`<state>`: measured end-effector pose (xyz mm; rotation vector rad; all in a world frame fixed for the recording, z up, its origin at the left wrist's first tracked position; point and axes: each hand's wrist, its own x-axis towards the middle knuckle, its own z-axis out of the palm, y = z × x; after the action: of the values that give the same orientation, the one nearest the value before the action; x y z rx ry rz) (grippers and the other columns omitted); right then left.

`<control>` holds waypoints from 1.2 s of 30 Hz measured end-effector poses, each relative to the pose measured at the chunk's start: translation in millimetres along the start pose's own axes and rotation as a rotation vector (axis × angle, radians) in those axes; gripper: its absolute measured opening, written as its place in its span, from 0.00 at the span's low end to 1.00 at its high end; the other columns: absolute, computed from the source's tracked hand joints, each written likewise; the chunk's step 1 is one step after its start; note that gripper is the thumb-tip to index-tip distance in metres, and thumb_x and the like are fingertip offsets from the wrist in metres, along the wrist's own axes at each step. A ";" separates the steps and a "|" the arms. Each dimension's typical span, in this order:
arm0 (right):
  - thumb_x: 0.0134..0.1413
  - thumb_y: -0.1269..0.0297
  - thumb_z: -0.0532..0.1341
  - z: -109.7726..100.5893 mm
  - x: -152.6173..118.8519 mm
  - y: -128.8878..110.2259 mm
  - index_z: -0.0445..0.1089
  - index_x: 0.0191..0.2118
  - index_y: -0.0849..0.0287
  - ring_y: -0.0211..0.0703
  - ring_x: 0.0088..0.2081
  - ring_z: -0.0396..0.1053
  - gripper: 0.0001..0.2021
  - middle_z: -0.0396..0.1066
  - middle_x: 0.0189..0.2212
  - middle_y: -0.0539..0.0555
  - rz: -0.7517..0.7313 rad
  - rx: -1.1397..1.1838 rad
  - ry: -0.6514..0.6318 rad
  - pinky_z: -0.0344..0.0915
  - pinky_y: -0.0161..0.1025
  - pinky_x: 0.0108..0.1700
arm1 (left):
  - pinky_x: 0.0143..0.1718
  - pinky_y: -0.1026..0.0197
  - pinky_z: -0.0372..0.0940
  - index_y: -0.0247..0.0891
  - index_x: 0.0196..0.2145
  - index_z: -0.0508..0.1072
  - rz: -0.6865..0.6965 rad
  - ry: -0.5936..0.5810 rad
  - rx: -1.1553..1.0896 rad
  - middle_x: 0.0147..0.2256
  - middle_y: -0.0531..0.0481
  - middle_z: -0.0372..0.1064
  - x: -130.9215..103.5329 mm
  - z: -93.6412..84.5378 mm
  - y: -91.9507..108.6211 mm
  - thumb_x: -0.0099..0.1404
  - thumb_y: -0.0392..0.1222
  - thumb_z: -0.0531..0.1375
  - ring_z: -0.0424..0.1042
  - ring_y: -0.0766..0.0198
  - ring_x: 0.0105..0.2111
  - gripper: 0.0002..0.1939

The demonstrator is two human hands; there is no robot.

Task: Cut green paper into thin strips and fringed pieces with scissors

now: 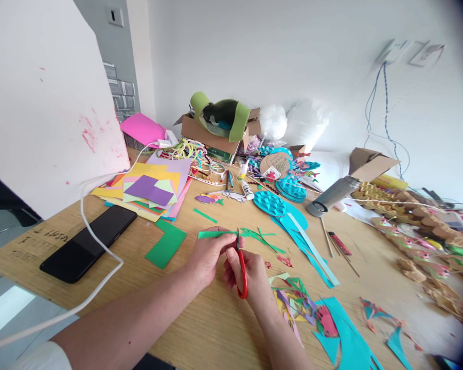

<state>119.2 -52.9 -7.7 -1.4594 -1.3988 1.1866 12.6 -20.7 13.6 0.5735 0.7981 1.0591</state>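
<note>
My left hand (211,252) pinches a narrow green paper strip (212,235) that sticks out to the left of the fingers. My right hand (245,267) is closed round red-handled scissors (242,280), their blades pointing away from me beside the left fingertips. The blades stand close to the end of the strip; whether they touch it I cannot tell. Thin green paper cuttings (262,237) lie just beyond the scissors. A larger green paper piece (165,245) with a notch rests left of my hands, and another loose green strip (205,215) is above it.
A black phone (88,244) lies at left, crossed by a white cable (83,205). Coloured paper sheets (150,190) are stacked behind it. Mixed paper scraps (293,303) and blue offcuts (347,329) lie at right. Farther back are a glue bottle (247,190) and a grey tumbler (334,196).
</note>
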 end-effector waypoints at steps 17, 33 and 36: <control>0.53 0.42 0.57 -1.0 -0.8 1.7 0.68 0.22 0.64 0.34 0.12 0.62 0.26 0.65 0.11 0.50 0.001 0.003 -0.014 0.55 0.29 0.15 | 0.24 0.63 0.58 0.34 0.20 0.75 0.069 -0.017 0.027 0.22 0.48 0.72 0.5 0.1 2.3 0.46 0.39 0.63 0.67 0.64 0.22 0.05; 0.53 0.42 0.58 -2.1 -1.1 0.8 0.65 0.22 0.62 0.34 0.12 0.62 0.25 0.65 0.11 0.50 -0.002 0.012 -0.034 0.54 0.29 0.15 | 0.26 0.64 0.59 0.32 0.19 0.74 0.071 -0.066 0.087 0.21 0.47 0.71 5.3 -5.1 4.1 0.48 0.38 0.63 0.68 0.65 0.22 0.06; 0.53 0.42 0.58 -2.8 -1.4 1.4 0.64 0.21 0.61 0.34 0.12 0.62 0.25 0.65 0.11 0.50 -0.008 0.017 -0.038 0.55 0.29 0.15 | 0.26 0.63 0.58 0.32 0.17 0.73 0.065 -0.054 0.098 0.21 0.46 0.72 5.2 -4.8 5.1 0.48 0.38 0.63 0.67 0.66 0.21 0.07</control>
<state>122.3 -54.2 -8.1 -1.4246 -1.4152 1.2241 7.4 -13.8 13.0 0.7124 0.7919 1.0635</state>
